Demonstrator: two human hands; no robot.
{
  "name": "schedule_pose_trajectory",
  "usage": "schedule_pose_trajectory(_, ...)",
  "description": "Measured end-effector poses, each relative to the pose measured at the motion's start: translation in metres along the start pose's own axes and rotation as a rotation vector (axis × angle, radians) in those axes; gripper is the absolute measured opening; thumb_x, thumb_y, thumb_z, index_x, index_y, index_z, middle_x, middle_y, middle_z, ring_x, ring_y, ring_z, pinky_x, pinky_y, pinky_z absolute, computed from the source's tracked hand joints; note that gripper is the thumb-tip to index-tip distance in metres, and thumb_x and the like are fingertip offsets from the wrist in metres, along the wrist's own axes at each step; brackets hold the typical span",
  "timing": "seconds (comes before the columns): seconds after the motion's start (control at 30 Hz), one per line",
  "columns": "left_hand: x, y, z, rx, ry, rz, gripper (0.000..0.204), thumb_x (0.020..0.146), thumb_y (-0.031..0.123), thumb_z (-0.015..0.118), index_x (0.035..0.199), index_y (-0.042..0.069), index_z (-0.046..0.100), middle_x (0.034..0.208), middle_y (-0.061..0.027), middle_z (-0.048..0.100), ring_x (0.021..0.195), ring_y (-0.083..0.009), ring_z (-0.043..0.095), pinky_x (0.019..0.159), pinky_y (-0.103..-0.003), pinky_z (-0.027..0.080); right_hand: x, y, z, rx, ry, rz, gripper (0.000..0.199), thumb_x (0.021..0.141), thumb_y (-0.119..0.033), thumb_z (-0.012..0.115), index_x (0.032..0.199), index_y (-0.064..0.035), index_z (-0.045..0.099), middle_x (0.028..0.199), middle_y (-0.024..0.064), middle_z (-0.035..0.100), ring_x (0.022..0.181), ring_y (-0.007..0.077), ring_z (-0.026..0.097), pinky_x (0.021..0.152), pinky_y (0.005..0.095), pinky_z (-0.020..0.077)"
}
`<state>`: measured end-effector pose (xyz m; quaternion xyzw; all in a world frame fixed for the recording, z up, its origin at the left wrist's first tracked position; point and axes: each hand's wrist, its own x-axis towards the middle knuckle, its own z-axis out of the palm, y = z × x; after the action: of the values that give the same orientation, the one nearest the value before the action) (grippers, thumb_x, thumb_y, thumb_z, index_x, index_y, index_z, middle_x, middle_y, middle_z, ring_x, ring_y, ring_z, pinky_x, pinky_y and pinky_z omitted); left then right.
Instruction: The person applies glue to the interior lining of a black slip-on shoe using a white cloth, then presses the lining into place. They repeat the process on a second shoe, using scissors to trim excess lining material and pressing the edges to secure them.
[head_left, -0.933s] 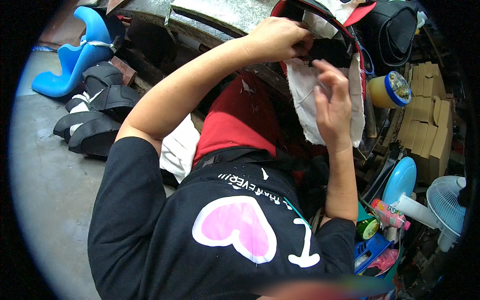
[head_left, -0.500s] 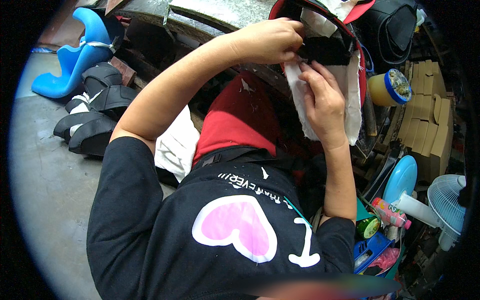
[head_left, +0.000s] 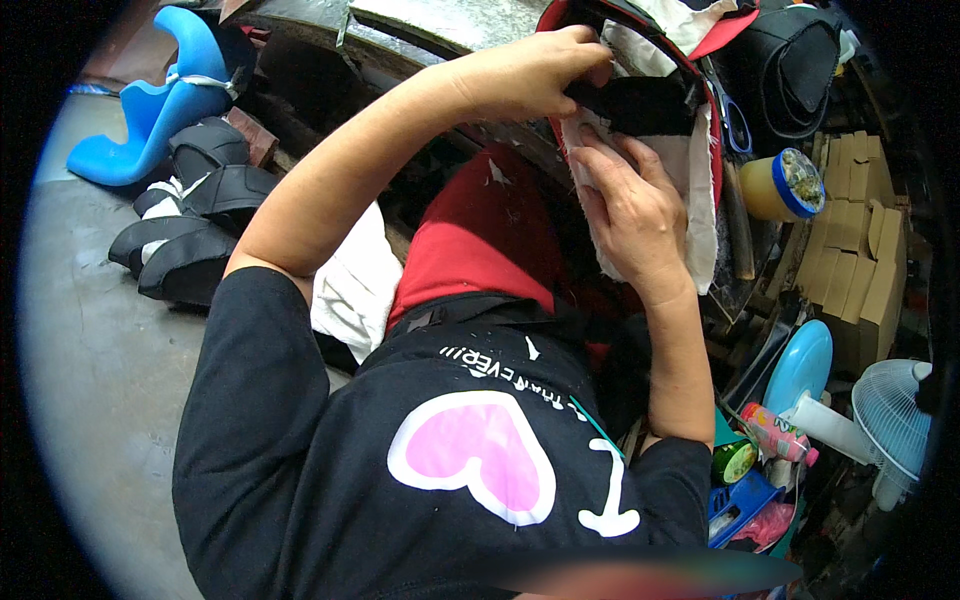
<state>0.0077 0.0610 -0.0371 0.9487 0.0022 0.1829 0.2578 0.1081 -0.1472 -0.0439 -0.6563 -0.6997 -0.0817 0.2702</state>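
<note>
Black strap [head_left: 630, 103] lies crosswise over white cloth [head_left: 690, 190] at the counter's far edge; left hand [head_left: 530, 72] pinches its near end, right hand [head_left: 628, 205] presses flat just below.

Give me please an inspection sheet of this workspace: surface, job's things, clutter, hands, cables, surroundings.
Surface: grey floor at left; cluttered bench at right.
Job's things: black strip across white fabric, red-edged piece beneath.
Clutter: yellow jar, cardboard pieces, bottles, blue disc.
Hands: left hand pinches the strip; right hand presses flat on the fabric.
Cables: nothing seen.
Surroundings: blue seat, black padded parts, white fan.
</note>
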Motion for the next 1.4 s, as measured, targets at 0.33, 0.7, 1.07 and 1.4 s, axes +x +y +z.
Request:
schedule_pose_trajectory(0.33, -0.040, 0.031, 0.014, 0.348, 0.219, 0.350, 0.030, 0.072, 0.011, 0.071, 0.101, 0.010, 0.065, 0.111, -0.0061, 0.063, 0.111, -0.0257, 0.060, 0.096, -0.041, 0.049, 0.017, 0.019, -0.020, 0.478, -0.097, 0.329, 0.031, 0.085, 0.006, 0.046, 0.115, -0.0019, 0.052, 0.109, 0.0207, 0.071, 0.108, 0.0337, 0.069, 0.092, 0.0423, 0.0523)
schedule_pose_trajectory(0.7, -0.067, 0.030, 0.039, 0.208, 0.303, 0.270, 0.022, 0.081, 0.009, 0.068, 0.103, 0.007, 0.068, 0.108, -0.0079, 0.067, 0.092, -0.0268, 0.066, 0.085, -0.039, 0.054, 0.018, 0.020, -0.019, 0.223, -0.138, 0.158, 0.022, 0.088, -0.003, 0.059, 0.109, -0.0086, 0.062, 0.097, 0.0142, 0.071, 0.092, 0.0332, 0.069, 0.081, 0.0421, 0.0548)
schedule_pose_trajectory(1.07, -0.043, 0.021, 0.036, 0.240, 0.535, -0.067, 0.028, 0.082, 0.008, 0.070, 0.109, 0.004, 0.063, 0.097, -0.0128, 0.062, 0.099, -0.0345, 0.061, 0.085, -0.042, 0.052, 0.016, -0.003, -0.001, -0.190, -0.002, -0.100, 0.023, 0.083, -0.003, 0.067, 0.105, -0.0100, 0.065, 0.114, 0.0061, 0.071, 0.108, 0.0272, 0.067, 0.088, 0.0375, 0.0566)
schedule_pose_trajectory(1.4, -0.032, 0.002, 0.020, 0.188, 0.399, 0.111, 0.012, 0.077, 0.009, 0.072, 0.088, 0.006, 0.068, 0.093, -0.0071, 0.065, 0.094, -0.0292, 0.061, 0.084, -0.039, 0.050, 0.021, -0.004, 0.011, -0.161, 0.002, -0.101, 0.021, 0.084, -0.004, 0.065, 0.105, -0.0093, 0.066, 0.112, 0.0069, 0.071, 0.100, 0.0256, 0.068, 0.082, 0.0358, 0.0568)
